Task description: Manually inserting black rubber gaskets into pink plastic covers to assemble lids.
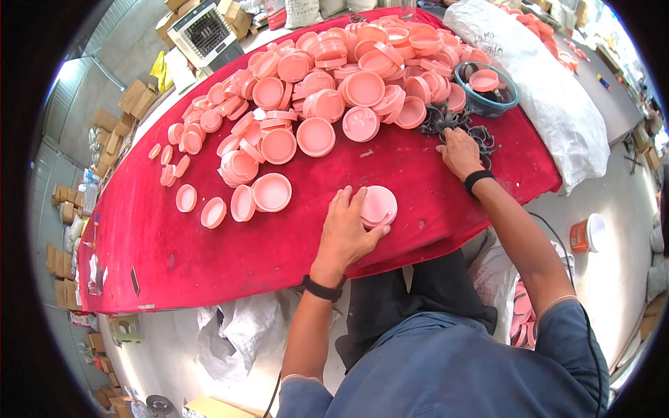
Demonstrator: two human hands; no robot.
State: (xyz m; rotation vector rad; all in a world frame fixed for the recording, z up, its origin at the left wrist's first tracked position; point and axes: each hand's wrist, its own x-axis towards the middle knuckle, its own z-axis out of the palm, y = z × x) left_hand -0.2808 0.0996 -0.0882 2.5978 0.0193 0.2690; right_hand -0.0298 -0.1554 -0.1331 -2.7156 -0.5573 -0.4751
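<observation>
My left hand (346, 226) grips a round pink plastic lid (380, 205) on the red cloth near the table's front edge. Its thumb and fingers lie around the lid's left side. Out to the right, my right hand (462, 155) has its fingers bent at a small heap of black curved plastic parts (481, 138). The fingertips touch the heap's near edge, and the piece they pinch is partly hidden. A large pile of pink round lids and shallow cups (364, 88) covers the far half of the cloth. Several more cups (272, 192) lie left of my left hand.
A teal basket (492, 106) with black parts and a pink cup stands behind the heap. A long white sack (536, 83) lies along the table's right side. An orange bucket (580, 235) is on the floor at right. An air cooler (205, 35) stands beyond the table.
</observation>
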